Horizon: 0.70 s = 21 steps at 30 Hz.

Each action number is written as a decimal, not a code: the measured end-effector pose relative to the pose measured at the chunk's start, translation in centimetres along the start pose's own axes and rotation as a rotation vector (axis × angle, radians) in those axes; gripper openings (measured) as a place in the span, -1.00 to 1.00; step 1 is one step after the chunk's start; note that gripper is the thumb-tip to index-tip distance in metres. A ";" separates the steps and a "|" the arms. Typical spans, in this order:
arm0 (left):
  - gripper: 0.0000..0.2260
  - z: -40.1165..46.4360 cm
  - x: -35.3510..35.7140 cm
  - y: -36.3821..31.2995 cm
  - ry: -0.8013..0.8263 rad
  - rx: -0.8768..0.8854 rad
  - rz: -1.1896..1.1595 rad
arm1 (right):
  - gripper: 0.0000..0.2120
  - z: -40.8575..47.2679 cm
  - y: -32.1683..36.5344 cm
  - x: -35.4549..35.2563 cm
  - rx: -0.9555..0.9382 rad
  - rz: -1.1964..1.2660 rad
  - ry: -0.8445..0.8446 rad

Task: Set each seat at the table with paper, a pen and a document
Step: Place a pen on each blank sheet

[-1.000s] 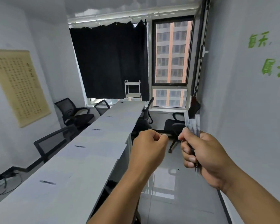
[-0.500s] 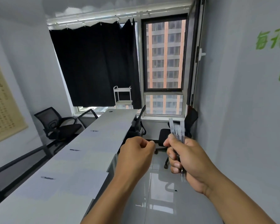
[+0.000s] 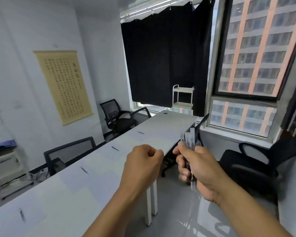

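Meanwhile the right hand held a bundle of pens upright, its fingers curled round their lower halves and the capped ends standing above the fist. That grip was closed tight, just off the bench's right edge and above the floor. The left hand hovered over the same edge of the bench, close beside the right hand but apart from it. Its fingers were curled into a loose fist, thumb against forefinger, and nothing could be seen in that grip.

On the bench, sheets of paper lay in a row along the far-left side, one per seat, pale against the white top. A dark pen rested on each of four sheets: one at the near end of the bench, the next further along, a third past it, and the last toward the window end. Whether any sheet was a document could not be told.

Black mesh chairs stood round the bench: one pushed in at its left side, another beyond it near the wall, and one to the right of the bench, behind the right hand. Past the bench's far end stood a white cart before a black curtain. A scroll hung on the wall left of the bench.
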<state>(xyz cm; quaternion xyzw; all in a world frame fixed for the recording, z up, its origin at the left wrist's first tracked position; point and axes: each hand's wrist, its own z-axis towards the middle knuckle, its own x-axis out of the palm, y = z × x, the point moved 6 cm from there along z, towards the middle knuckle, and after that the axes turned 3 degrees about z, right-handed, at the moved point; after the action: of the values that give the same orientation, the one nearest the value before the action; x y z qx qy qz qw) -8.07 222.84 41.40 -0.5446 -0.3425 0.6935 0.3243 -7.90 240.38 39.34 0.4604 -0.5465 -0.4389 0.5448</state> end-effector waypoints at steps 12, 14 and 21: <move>-0.66 14.6 -2.5 7.0 -0.250 -0.185 0.001 | -0.63 19.0 -2.5 7.7 0.078 -0.108 0.297; -0.66 18.0 -2.5 8.5 -0.269 -0.197 -0.022 | -0.63 22.5 -3.3 8.6 0.084 -0.155 0.314; -0.66 27.2 -3.5 12.1 -0.297 -0.254 -0.034 | -0.69 32.3 -4.8 12.6 0.139 -0.181 0.366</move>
<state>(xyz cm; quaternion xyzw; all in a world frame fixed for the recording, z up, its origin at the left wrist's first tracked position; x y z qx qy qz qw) -34.90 209.96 37.92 -0.4670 -0.4805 0.7118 0.2105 -39.82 226.40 36.37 0.6163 -0.4237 -0.3562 0.5602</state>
